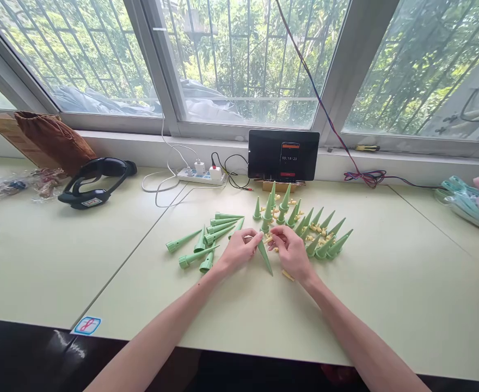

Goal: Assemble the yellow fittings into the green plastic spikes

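My left hand [237, 250] is closed on a green plastic cone spike [264, 256], whose tip points down toward me. My right hand [290, 250] pinches a small yellow piece [269, 238] right at the wide end of that spike. A pile of green spikes [207, 237] lies flat on the pale table to the left of my hands. Behind and right of my hands, several more green spikes [313, 231] stand or lean among scattered yellow pieces. One yellow piece [287, 275] lies on the table under my right wrist.
A black tablet with a phone timer [283, 155] leans against the window sill. A white power strip [201, 174] with cables is left of it, and a black headset [94, 182] and a brown bag [51, 139] farther left. Pastel clips [470, 201] lie at the far right.
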### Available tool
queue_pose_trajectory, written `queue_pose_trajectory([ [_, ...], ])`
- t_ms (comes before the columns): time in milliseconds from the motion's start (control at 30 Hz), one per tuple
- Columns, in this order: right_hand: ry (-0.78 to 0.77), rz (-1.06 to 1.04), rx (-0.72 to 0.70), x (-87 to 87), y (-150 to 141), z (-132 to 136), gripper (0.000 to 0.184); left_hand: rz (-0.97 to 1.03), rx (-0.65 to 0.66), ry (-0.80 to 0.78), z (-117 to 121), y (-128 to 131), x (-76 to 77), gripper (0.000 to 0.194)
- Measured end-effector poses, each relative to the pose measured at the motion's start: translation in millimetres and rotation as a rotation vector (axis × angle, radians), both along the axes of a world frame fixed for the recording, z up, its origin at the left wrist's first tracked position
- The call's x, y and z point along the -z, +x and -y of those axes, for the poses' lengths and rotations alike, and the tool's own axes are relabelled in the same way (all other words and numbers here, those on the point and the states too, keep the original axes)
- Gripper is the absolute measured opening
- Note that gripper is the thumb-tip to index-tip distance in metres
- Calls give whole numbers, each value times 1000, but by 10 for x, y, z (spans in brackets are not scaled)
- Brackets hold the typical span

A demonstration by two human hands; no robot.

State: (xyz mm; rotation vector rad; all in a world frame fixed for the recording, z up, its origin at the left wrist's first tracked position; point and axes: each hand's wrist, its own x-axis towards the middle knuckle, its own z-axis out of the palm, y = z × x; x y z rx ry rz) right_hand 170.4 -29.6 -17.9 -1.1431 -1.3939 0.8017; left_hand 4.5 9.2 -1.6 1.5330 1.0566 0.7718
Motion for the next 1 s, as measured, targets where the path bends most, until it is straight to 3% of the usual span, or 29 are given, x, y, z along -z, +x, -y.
queue_pose_trajectory([
  [1000,-114,-131,-44,-14,28,-7,33,-24,-5,108,-10,3,59,53],
])
